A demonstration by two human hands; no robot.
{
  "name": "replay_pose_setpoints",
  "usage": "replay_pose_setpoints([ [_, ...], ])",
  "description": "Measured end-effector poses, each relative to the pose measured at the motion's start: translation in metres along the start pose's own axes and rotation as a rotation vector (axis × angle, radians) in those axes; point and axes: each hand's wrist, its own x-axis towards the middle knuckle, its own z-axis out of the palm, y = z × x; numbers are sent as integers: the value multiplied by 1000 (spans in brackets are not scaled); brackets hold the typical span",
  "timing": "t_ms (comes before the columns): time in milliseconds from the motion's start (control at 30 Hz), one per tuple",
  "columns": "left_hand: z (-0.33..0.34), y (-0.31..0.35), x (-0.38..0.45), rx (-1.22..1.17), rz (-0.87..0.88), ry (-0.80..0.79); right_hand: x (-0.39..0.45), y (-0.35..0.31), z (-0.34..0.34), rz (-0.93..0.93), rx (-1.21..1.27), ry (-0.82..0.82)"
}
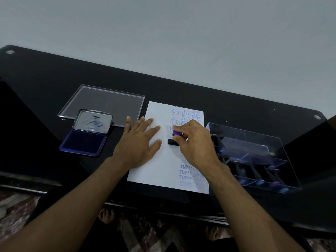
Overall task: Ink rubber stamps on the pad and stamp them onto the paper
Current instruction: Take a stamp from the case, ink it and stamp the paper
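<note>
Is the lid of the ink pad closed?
No, the ink pad lies open, its lid raised behind the blue inking surface.

Pretty crowded in the middle of the black table [236, 99]. The paper [158, 171] has the left hand [138, 142] spread flat over its left half and the right hand [194, 142] gripping a stamp [175, 138] pressed down at center, so only a narrow strip of bare sheet shows between them. Right of the paper, the clear stamp box [254, 140] walls off that side, just beside the sheet's edge. Left of center, the open ink pad [84, 142] with its raised lid, plus the clear box lid [109, 102] behind it, take up space. Far upper left and the back strip of the table are open.
</note>
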Motion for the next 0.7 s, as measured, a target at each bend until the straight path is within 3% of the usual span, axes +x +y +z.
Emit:
replay_pose_setpoints([
  [700,-1,2,-1,19,-8,-17,4,-1,-1,4,-2,6],
])
